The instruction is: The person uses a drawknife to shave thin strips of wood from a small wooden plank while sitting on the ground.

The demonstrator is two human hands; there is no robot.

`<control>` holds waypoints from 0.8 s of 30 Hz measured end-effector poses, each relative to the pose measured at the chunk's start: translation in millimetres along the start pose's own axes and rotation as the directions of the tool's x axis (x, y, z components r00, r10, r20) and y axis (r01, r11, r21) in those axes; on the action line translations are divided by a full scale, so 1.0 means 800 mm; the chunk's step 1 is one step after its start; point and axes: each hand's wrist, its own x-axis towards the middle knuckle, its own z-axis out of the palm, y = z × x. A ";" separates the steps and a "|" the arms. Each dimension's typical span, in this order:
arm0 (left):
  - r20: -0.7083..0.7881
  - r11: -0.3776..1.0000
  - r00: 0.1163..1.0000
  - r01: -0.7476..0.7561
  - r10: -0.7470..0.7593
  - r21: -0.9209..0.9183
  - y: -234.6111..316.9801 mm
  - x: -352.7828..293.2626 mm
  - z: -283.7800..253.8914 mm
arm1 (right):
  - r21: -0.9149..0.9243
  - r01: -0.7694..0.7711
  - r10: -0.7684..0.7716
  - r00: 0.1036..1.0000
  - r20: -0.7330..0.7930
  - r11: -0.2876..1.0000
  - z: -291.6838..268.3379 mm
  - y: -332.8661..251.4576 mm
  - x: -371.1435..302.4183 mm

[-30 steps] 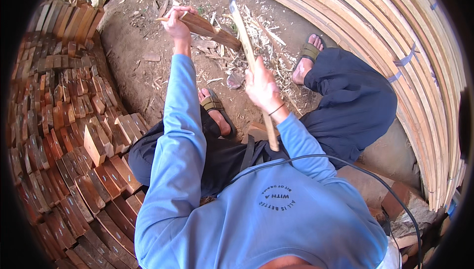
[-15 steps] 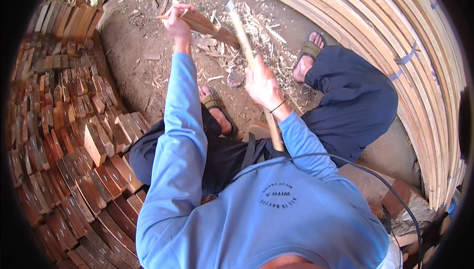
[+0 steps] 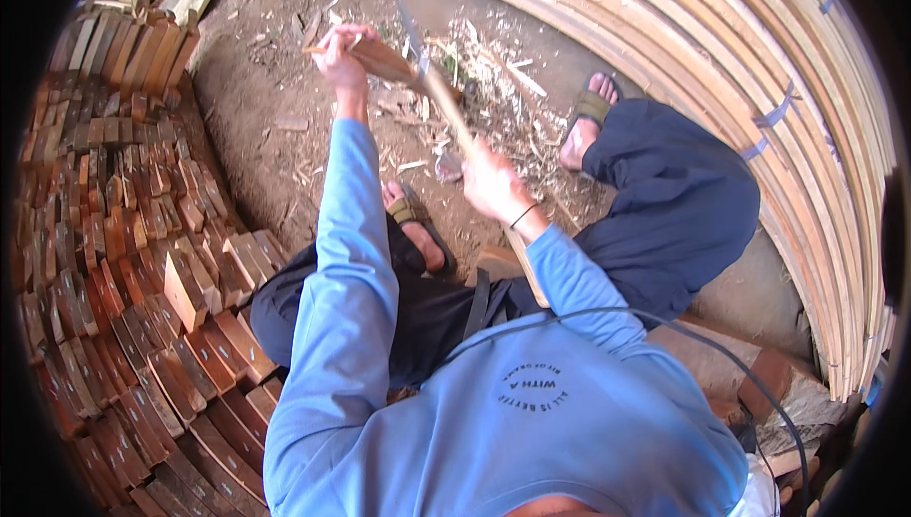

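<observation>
My left hand (image 3: 343, 62) is closed around the near-left end of a brown wooden block (image 3: 387, 64), which slants away to the right above the ground. In my right hand (image 3: 495, 180), the fingers wrap a pale wooden handle belonging to an axe-like tool (image 3: 448, 107). Its thin grey metal head is smeared by motion and lies across or just beside the block's right part; I cannot tell whether it touches. The handle's lower end runs back under my right wrist toward my lap.
Pale wood chips (image 3: 493, 76) litter the dirt floor (image 3: 261, 123) around my sandaled feet. Stacked brown wooden blocks (image 3: 123, 261) fill the left side. Long pale strips (image 3: 750, 81), bundled with blue ties, curve along the right. A black cable (image 3: 731, 341) crosses my shirt.
The tool's head has swung down and left onto or near the block, and my right hand has moved slightly lower. My left hand keeps its grip on the block.
</observation>
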 end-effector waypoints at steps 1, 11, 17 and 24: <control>-0.012 0.999 0.999 0.040 -0.039 0.024 -0.001 -0.012 0.012 | 0.014 0.050 -0.048 0.991 -0.126 0.999 -0.014 -0.013 -0.013; 0.013 1.000 1.000 -0.002 0.001 0.019 0.001 -0.002 0.023 | 0.253 -0.017 0.052 0.990 -0.134 0.967 0.004 0.016 0.013; -0.009 0.998 0.998 0.054 -0.055 -0.038 0.002 -0.008 0.015 | -0.055 0.036 -0.039 0.998 -0.053 0.998 -0.012 -0.006 -0.007; -0.015 0.999 1.000 0.018 -0.019 -0.039 -0.001 0.001 0.002 | -0.065 -0.064 0.069 0.994 0.086 0.996 0.005 0.008 0.003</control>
